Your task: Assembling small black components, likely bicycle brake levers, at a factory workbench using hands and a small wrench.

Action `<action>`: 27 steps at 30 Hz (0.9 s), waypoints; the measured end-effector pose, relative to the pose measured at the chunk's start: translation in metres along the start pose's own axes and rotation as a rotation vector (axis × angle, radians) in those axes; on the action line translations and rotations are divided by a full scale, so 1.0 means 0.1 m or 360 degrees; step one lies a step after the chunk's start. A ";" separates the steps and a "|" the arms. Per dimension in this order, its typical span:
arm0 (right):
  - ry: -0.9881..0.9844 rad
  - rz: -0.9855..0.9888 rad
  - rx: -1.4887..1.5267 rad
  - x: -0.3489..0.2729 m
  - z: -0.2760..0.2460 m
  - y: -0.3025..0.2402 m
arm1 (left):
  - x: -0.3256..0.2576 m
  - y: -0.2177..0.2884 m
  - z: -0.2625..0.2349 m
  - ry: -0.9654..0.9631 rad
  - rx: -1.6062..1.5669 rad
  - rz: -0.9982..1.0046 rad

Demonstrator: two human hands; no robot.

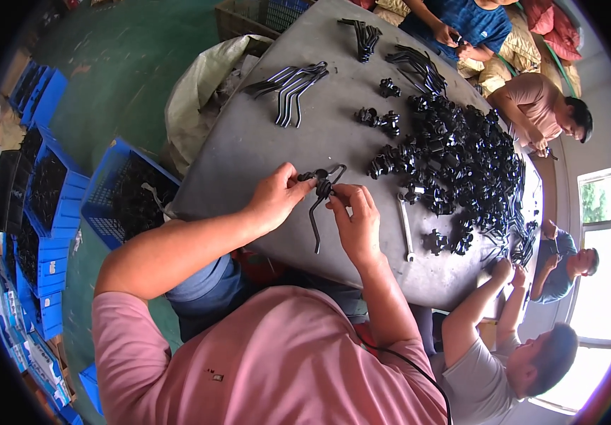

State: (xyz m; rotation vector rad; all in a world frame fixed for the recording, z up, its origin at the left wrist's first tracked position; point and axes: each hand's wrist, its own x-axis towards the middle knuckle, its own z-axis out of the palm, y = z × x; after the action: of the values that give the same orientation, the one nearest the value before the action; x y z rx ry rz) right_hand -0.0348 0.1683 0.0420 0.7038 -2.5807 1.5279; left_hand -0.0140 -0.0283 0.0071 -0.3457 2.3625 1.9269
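Grey tabletop [263, 142] spreads under my hands. Left hand [275, 198] pinches the black clamp [323, 185] from its left; right hand [356, 219] grips it from the right. Its bent rod [315, 223] runs toward me, between both hands, equally near.

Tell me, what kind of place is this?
Probably a small workshop where people put metal parts together by hand. Several people sit round a grey table heaped with black metal fittings, and blue plastic crates of more parts stand on the floor beside it.
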 end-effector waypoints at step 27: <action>-0.0018 0.0195 0.0001 -0.07 -0.05 0.12 | -0.02 0.01 0.02 -0.0060 -0.0159 -0.0033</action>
State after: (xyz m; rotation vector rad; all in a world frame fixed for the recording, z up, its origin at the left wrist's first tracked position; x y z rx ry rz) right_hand -0.0337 0.1799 0.0330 0.5659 -2.6777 1.5614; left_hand -0.0126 -0.0262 0.0075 -0.3362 2.2358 2.0285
